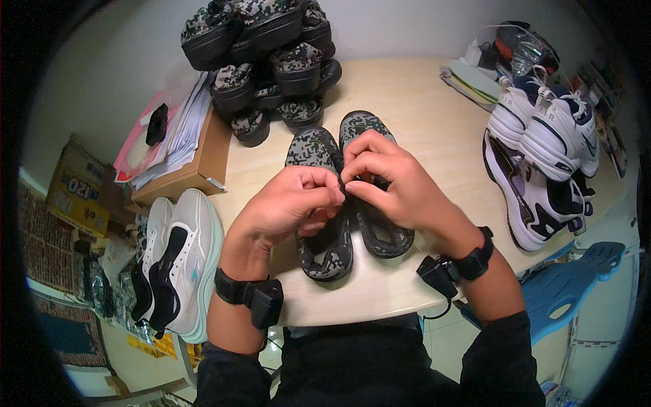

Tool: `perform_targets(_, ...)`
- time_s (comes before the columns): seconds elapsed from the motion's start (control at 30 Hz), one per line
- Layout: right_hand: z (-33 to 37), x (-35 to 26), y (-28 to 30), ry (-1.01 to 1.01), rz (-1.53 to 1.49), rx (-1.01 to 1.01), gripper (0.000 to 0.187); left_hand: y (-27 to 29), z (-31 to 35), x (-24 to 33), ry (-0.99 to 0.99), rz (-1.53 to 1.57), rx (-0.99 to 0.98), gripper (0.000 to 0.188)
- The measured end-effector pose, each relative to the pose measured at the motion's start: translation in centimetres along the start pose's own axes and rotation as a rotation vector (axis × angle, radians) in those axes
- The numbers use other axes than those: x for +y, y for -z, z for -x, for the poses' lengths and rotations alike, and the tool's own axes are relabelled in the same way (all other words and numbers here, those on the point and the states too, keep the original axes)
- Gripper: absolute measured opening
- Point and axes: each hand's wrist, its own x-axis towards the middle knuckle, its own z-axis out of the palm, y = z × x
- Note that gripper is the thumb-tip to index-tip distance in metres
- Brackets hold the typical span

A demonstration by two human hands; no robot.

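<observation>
Two camouflage shoes with dark soles stand side by side in front of me, toes pointing away. Over the left shoe [312, 147], my left hand [288, 203] is closed, thumb and fingers pinched near its inner edge. My right hand [397, 182] pinches too, above the right shoe [366, 127]. The fingertips of both hands almost meet in the gap between the shoes. Whatever they hold there is too small and covered to make out. My hands hide the middle of both shoes; the open heels show below them.
Several camouflage shoes [297, 66] are piled at the back left of the table [413, 95]. Closer stand a cardboard box [215, 152] with papers on top and pale sneakers [193, 224]. White sneakers [536, 197] are stacked at the right edge, beside a blue plastic chair [563, 292].
</observation>
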Motion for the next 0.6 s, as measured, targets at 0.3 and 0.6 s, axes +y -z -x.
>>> perform_targets(0.3, 0.5, -0.8, 2.8, -0.113, 0.377, -0.181, 0.012, -0.5, 0.0, -1.4, -0.462, -0.888, 0.442, 0.008)
perform_targets(0.6, 0.5, -1.1, 3.5, -0.19, 0.403, -0.274, 0.013, -1.3, 0.4, -0.9, -0.542, -1.132, 0.588, 0.011)
